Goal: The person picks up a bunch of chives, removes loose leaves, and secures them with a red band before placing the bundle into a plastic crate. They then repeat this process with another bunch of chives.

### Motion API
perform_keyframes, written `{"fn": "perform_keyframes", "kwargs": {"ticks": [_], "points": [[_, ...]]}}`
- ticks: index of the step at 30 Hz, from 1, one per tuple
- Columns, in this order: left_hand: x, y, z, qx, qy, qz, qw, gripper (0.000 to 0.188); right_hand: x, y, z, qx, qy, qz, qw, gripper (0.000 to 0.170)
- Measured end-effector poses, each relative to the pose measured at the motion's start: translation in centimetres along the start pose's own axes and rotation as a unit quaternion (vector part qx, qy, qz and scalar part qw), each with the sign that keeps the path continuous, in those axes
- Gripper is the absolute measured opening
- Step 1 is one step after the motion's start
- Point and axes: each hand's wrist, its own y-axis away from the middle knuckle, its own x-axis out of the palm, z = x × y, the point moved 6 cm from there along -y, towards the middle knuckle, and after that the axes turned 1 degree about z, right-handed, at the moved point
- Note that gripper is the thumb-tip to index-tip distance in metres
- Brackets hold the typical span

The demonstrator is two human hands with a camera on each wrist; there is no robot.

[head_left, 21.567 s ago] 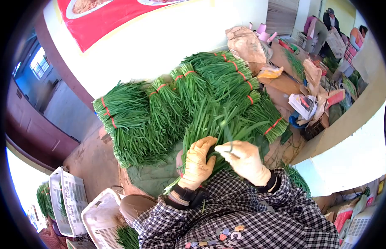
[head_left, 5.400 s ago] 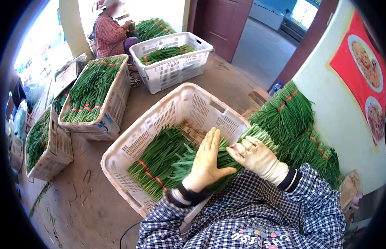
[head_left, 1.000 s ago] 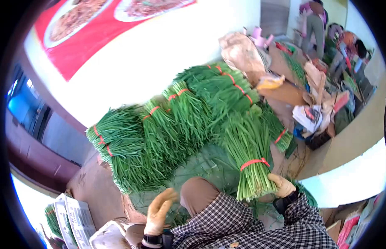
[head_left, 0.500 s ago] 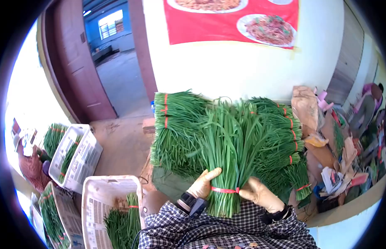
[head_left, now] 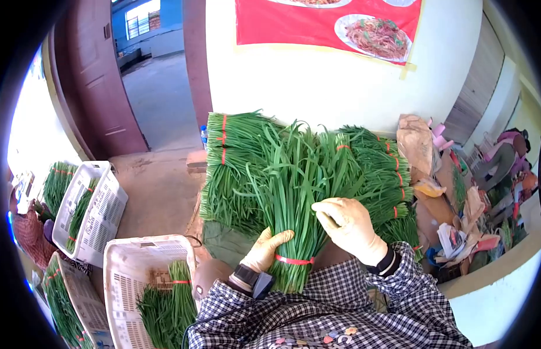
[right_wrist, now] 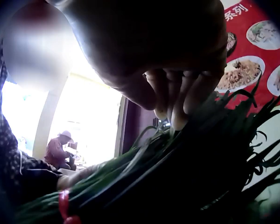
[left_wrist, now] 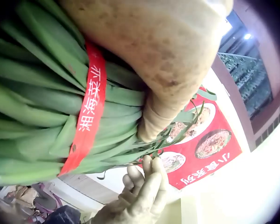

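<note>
A thick bunch of garlic chives (head_left: 290, 215) stands upright before the checked shirt, leaves up and cut stems down. A red printed band (left_wrist: 89, 105) circles it low down. My gloved left hand (head_left: 265, 250) grips its left side, thumb across the stems just above the band. My gloved right hand (head_left: 352, 230) is at the bunch's right edge, higher up among the leaves. In the right wrist view its bent fingertips (right_wrist: 179, 119) pinch a thin leaf strand. The left wrist view shows the banded bunch close up, with the right hand beyond it.
Banded chive bunches (head_left: 235, 145) are piled against the wall. At lower left, a white crate (head_left: 116, 279) holds several bunches; another crate (head_left: 110, 200) stands behind it near a seated person. Paper and plastic scraps (head_left: 450, 238) lie at right. A doorway (head_left: 157, 104) opens at back left.
A second ago my right hand held the bunch and my left was empty; now my left holds it. My right hand has moved from the band up to the leaves. The head view turned left.
</note>
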Motion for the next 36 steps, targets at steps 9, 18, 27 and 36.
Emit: {"fn": "perform_keyframes", "kwargs": {"ticks": [9, 18, 27, 36], "points": [[1.9, -0.4, 1.1, -0.046, -0.059, 0.027, 0.997, 0.048, 2.1, 6.3, -7.0, 0.292, -0.145, -0.005, 0.945, 0.017], [4.2, -2.2, 2.8, -0.105, -0.119, 0.050, 0.986, 0.051, 2.3, 11.2, -11.5, 0.526, -0.369, 0.022, 0.766, 0.026], [4.6, -3.3, 3.8, -0.146, -0.178, 0.044, 0.972, 0.052, 2.3, 15.9, -12.3, 0.526, -0.473, -0.052, 0.705, 0.028], [6.3, -3.5, 3.9, -0.162, -0.213, 0.059, 0.962, 0.053, 2.2, 16.6, -12.7, 0.548, -0.426, -0.045, 0.719, 0.032]]}}
